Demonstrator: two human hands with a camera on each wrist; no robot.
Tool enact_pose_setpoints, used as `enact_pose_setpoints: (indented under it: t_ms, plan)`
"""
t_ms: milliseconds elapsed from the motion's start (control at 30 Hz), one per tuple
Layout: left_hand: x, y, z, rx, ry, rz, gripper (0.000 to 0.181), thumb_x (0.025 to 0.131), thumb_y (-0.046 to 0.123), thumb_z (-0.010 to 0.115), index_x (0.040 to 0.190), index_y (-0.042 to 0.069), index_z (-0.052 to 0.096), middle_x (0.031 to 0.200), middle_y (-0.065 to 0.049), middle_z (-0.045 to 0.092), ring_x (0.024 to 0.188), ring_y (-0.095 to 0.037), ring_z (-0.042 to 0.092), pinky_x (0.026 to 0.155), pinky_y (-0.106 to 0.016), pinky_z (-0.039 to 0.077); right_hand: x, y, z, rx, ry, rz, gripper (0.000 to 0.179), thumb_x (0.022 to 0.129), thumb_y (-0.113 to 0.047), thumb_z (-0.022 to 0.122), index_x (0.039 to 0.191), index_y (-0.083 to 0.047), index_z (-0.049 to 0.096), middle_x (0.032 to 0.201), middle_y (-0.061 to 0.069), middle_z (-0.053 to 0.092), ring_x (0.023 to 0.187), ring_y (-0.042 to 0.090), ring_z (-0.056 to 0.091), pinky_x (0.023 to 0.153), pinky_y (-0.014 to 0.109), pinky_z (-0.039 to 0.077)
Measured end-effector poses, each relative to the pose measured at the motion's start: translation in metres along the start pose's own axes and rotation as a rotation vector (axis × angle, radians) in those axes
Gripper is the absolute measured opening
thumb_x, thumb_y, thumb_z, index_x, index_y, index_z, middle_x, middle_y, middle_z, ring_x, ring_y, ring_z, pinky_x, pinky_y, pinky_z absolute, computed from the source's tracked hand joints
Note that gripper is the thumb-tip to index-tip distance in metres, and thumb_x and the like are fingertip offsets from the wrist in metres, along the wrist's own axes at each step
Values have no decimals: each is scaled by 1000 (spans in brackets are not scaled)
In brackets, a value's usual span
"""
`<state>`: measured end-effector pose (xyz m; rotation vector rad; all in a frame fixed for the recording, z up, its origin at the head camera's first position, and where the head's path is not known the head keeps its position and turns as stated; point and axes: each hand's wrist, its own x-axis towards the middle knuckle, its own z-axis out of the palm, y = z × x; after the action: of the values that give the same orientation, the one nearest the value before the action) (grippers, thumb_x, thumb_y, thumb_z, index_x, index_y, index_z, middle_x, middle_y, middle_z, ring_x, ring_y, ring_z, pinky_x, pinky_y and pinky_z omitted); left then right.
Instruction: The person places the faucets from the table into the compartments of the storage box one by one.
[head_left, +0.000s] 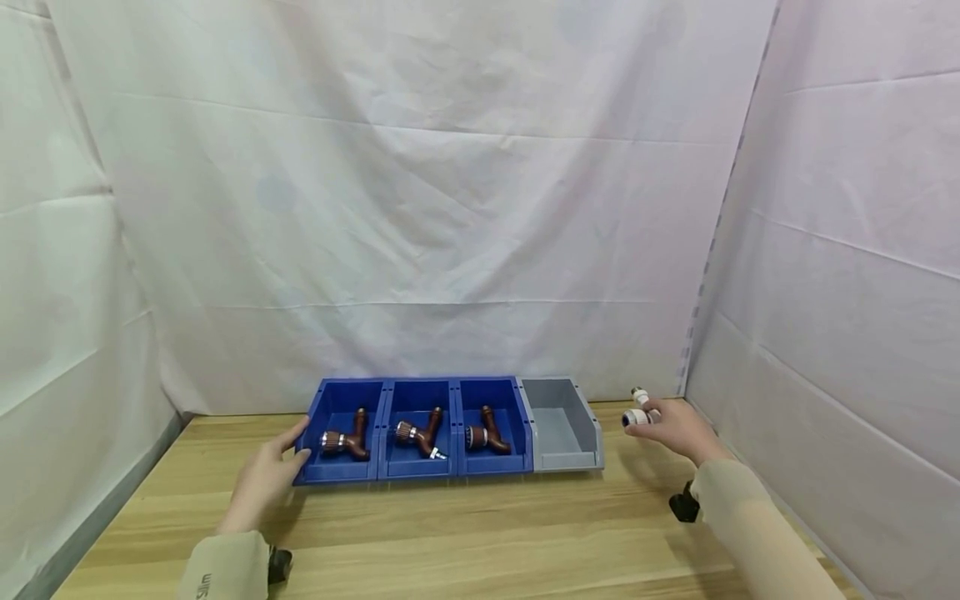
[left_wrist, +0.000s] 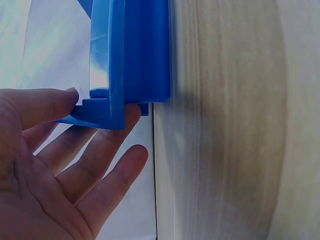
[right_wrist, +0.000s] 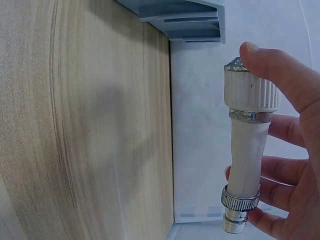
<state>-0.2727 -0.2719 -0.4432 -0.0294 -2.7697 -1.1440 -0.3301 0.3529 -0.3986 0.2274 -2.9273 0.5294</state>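
My right hand [head_left: 678, 429] holds a white angle valve [right_wrist: 247, 155] with a ribbed knob and a metal-ringed end, up off the table to the right of the grey bin [head_left: 566, 461]. The right wrist view shows the thumb at the knob and the fingers around the body. On the far left, my left hand [head_left: 266, 475] pinches the rim of the leftmost blue bin [left_wrist: 116, 60] between thumb and fingers. Brown valves with ribbed knobs lie one in each blue bin: a left one [head_left: 358, 437], a middle one [head_left: 429, 435] with a silver nozzle, and a right one [head_left: 491, 433].
Three blue bins and the grey one stand joined in a row at the back of the wooden table [head_left: 450, 533]. White cloth [head_left: 450, 208] hangs behind and on both sides. Each wrist wears a black device, such as the one [head_left: 684, 503] on the right.
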Motion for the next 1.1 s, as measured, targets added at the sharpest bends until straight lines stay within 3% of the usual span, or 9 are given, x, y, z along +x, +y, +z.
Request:
enact_pose_setpoints:
  t_ms: [167, 333, 567, 867, 1100]
  plan:
    - [0, 0, 0, -1, -2, 0, 56, 99, 18, 53, 151, 8, 33, 145, -30, 36, 129, -50, 36, 96, -65, 34, 2, -1, -2, 2, 2, -7, 65, 79, -50, 74, 116, 2, 65, 108, 20, 67, 92, 33, 63, 76, 52, 48]
    - [-1, 0, 0, 3, 4, 8, 55, 99, 18, 53, 150, 8, 34, 145, -30, 36, 122, -46, 47, 91, -61, 40, 1, -6, -5, 17, 1, -4, 67, 79, -52, 73, 118, 3, 64, 113, 23, 65, 99, 40, 61, 79, 55, 48]
    - [0, 0, 0, -6, -3, 2, 55, 99, 16, 53, 151, 8, 34, 145, -30, 36, 130, -49, 34, 98, -64, 33, 1, -10, -8, 22, -6, 4, 65, 80, -50, 74, 118, 2, 64, 112, 21, 65, 97, 38, 62, 77, 53, 48]
    - [0, -1, -1, 4, 9, 28, 55, 98, 17, 54, 150, 7, 35, 143, -30, 38, 127, -50, 39, 94, -64, 36, 0, -12, -8, 10, -7, 4, 62, 81, -48, 74, 118, 1, 64, 112, 21, 65, 97, 39, 61, 77, 54, 48]
    - [1, -1, -2, -8, -4, 10, 56, 99, 18, 53, 150, 8, 34, 145, -30, 36, 130, -51, 33, 98, -66, 31, 3, -10, -7, 0, -11, -2, 67, 80, -53, 73, 119, 0, 63, 113, 22, 65, 97, 39, 62, 77, 54, 48]
